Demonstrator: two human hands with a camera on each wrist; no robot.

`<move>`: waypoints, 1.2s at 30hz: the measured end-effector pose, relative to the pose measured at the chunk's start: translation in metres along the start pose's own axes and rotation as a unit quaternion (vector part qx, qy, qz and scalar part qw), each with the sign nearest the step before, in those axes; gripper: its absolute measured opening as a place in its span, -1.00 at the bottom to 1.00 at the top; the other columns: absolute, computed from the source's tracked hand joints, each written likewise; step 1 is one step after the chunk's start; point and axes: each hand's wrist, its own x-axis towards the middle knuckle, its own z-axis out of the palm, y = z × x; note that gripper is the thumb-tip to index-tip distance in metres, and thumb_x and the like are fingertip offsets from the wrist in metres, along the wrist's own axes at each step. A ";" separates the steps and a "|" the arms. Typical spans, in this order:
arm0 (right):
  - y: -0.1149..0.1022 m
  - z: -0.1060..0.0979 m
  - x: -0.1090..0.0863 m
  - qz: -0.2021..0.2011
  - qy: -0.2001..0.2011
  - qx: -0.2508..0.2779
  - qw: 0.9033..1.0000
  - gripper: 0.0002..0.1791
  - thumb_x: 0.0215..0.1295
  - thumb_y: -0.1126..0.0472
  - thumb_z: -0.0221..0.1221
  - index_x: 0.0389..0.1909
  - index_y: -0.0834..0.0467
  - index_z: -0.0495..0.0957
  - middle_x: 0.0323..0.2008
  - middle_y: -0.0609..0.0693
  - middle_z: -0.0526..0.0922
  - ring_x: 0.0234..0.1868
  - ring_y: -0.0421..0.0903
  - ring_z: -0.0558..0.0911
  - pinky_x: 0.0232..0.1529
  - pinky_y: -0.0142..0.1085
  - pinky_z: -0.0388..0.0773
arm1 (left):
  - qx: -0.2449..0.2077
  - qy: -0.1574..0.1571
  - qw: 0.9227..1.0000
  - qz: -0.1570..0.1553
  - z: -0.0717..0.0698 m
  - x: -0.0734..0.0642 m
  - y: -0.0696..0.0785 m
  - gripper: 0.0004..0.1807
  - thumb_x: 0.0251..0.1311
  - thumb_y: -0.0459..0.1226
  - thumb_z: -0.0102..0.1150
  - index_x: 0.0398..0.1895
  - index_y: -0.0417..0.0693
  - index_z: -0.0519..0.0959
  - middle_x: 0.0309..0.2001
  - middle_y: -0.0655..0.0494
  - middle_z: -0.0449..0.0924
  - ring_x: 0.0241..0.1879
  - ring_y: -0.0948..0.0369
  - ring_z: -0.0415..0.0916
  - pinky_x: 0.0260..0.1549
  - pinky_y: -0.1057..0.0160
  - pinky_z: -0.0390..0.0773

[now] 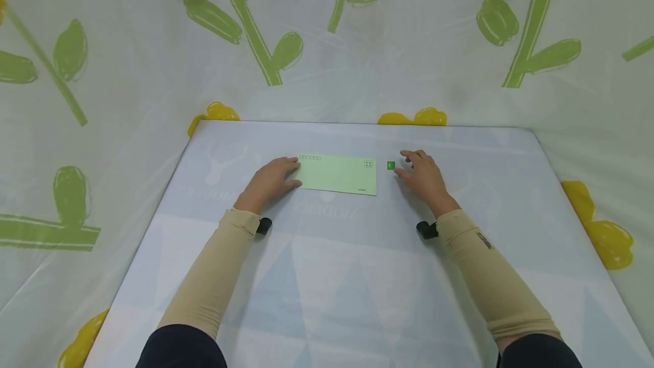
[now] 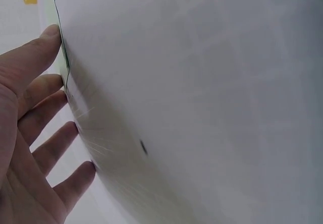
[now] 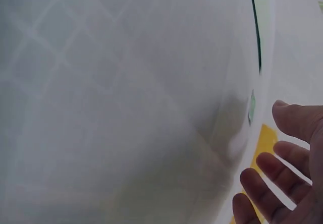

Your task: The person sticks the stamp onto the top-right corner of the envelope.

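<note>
The left hand (image 1: 268,183) rests at the near-left end of a pale green envelope (image 1: 334,178), thumb and fingers apart and touching its edge; the envelope stretches rightward from them, flat on the table (image 1: 327,277). Whether any fingertip goes under the paper is hidden. The right hand (image 1: 423,178) has its thumb and fingers apart, holding nothing; a small green square (image 1: 390,165) lies just left of its thumb, between that hand and the envelope. The square's marking is too small to make out, as is the envelope's print. From the right wrist, the envelope is a sliver cut off at the top.
</note>
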 end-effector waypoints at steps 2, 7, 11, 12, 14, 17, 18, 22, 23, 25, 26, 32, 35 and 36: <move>0.003 0.002 0.003 0.003 -0.006 0.009 1.000 -0.38 0.47 0.10 0.21 0.46 0.21 0.34 0.21 0.23 0.47 0.16 0.18 0.46 0.28 0.10 0.46 | -0.004 -0.001 1.000 -0.001 0.000 0.000 0.000 -0.31 0.37 -0.07 0.29 0.48 -0.13 0.37 0.53 0.03 0.26 0.53 -0.01 0.12 0.53 -0.03 0.14; 0.007 0.009 0.011 0.013 -0.012 0.026 1.000 -0.42 0.45 0.14 0.23 0.42 0.22 0.40 0.18 0.20 0.50 0.12 0.13 0.48 0.25 0.06 0.49 | -0.009 0.001 1.000 -0.001 0.000 0.001 0.000 -0.32 0.37 -0.07 0.30 0.47 -0.13 0.38 0.52 0.03 0.26 0.53 -0.01 0.12 0.52 -0.02 0.15; 0.006 0.010 0.014 0.016 -0.009 0.034 0.999 -0.47 0.44 0.19 0.24 0.37 0.23 0.44 0.18 0.19 0.51 0.13 0.13 0.49 0.26 0.05 0.51 | -0.009 0.006 1.000 0.004 0.001 0.001 -0.002 -0.32 0.36 -0.07 0.30 0.47 -0.12 0.39 0.52 0.02 0.28 0.52 0.00 0.14 0.52 -0.02 0.17; 0.005 0.010 0.014 0.016 -0.010 0.035 0.999 -0.48 0.44 0.20 0.24 0.36 0.23 0.45 0.18 0.19 0.51 0.14 0.13 0.49 0.26 0.05 0.51 | -0.009 0.005 1.000 0.003 0.001 0.001 -0.002 -0.32 0.36 -0.07 0.30 0.47 -0.12 0.39 0.52 0.03 0.28 0.52 0.00 0.14 0.52 -0.02 0.17; 0.003 0.010 0.015 0.014 -0.013 0.035 0.999 -0.49 0.43 0.22 0.25 0.35 0.24 0.46 0.17 0.19 0.52 0.14 0.14 0.50 0.26 0.04 0.51 | -0.008 0.005 1.000 0.002 0.001 0.001 -0.002 -0.32 0.36 -0.07 0.30 0.47 -0.12 0.39 0.52 0.03 0.28 0.52 0.00 0.14 0.52 -0.02 0.17; 0.002 0.011 0.017 0.009 -0.016 0.027 0.999 -0.50 0.42 0.23 0.25 0.34 0.24 0.48 0.15 0.19 0.54 0.11 0.13 0.50 0.25 0.03 0.52 | -0.009 0.003 1.000 0.001 0.000 0.000 -0.002 -0.32 0.37 -0.06 0.30 0.47 -0.12 0.39 0.52 0.03 0.27 0.53 0.00 0.14 0.52 -0.01 0.16; 0.001 0.011 0.017 0.007 -0.016 0.024 1.000 -0.50 0.42 0.23 0.26 0.33 0.25 0.48 0.14 0.19 0.54 0.11 0.13 0.50 0.24 0.03 0.52 | -0.010 0.002 1.000 0.002 -0.001 0.000 -0.001 -0.32 0.37 -0.06 0.30 0.47 -0.12 0.39 0.52 0.03 0.27 0.52 0.00 0.14 0.52 -0.01 0.16; 0.000 0.011 0.019 -0.004 -0.016 0.009 1.000 -0.55 0.43 0.24 0.24 0.28 0.27 0.52 0.08 0.20 0.56 0.08 0.13 0.49 0.20 0.02 0.53 | -0.010 0.003 1.000 0.003 -0.001 0.000 -0.001 -0.32 0.36 -0.07 0.30 0.47 -0.12 0.40 0.52 0.02 0.27 0.52 0.00 0.14 0.51 -0.01 0.17; 0.000 0.010 0.019 -0.006 -0.016 0.006 1.000 -0.57 0.43 0.24 0.24 0.27 0.27 0.54 0.07 0.20 0.56 0.07 0.13 0.49 0.19 0.01 0.53 | -0.010 0.003 1.000 0.002 -0.001 0.000 -0.001 -0.32 0.36 -0.07 0.30 0.47 -0.12 0.39 0.52 0.03 0.27 0.52 0.00 0.14 0.52 -0.01 0.17; 0.000 0.010 0.019 -0.005 -0.016 0.004 1.000 -0.59 0.44 0.24 0.24 0.24 0.27 0.56 0.04 0.20 0.56 0.07 0.12 0.49 0.19 0.01 0.54 | -0.010 0.004 1.000 0.000 0.000 0.000 -0.001 -0.32 0.36 -0.07 0.30 0.47 -0.12 0.39 0.52 0.03 0.27 0.53 0.00 0.14 0.52 -0.01 0.17; 0.000 0.010 0.019 -0.004 -0.015 0.003 1.000 -0.60 0.44 0.23 0.24 0.23 0.27 0.56 0.03 0.20 0.55 0.06 0.12 0.49 0.18 0.01 0.54 | -0.011 0.004 1.000 -0.001 0.000 0.000 -0.001 -0.32 0.36 -0.07 0.30 0.47 -0.11 0.39 0.52 0.04 0.27 0.53 0.00 0.13 0.52 -0.01 0.16; 0.001 0.011 0.019 -0.008 -0.014 0.000 1.000 -0.64 0.44 0.22 0.24 0.18 0.27 0.59 0.01 0.20 0.56 0.06 0.13 0.50 0.18 0.01 0.53 | -0.011 0.004 1.000 -0.002 0.000 0.000 -0.001 -0.31 0.37 -0.07 0.29 0.48 -0.12 0.38 0.53 0.05 0.26 0.54 0.01 0.11 0.53 -0.01 0.14; 0.001 0.010 0.019 -0.012 -0.015 0.001 1.000 -0.65 0.43 0.23 0.24 0.16 0.29 0.60 0.01 0.20 0.56 0.06 0.13 0.51 0.18 0.01 0.54 | -0.012 0.001 1.000 -0.003 0.000 0.000 -0.001 -0.31 0.37 -0.07 0.29 0.48 -0.12 0.37 0.53 0.05 0.25 0.54 0.00 0.11 0.53 -0.01 0.14; 0.000 0.010 0.019 -0.014 -0.016 0.000 1.000 -0.65 0.43 0.24 0.25 0.16 0.29 0.60 0.01 0.20 0.56 0.06 0.13 0.51 0.18 0.01 0.54 | -0.012 0.000 1.000 -0.003 0.000 0.000 -0.001 -0.31 0.37 -0.07 0.29 0.49 -0.12 0.37 0.53 0.05 0.25 0.54 0.00 0.11 0.53 -0.01 0.14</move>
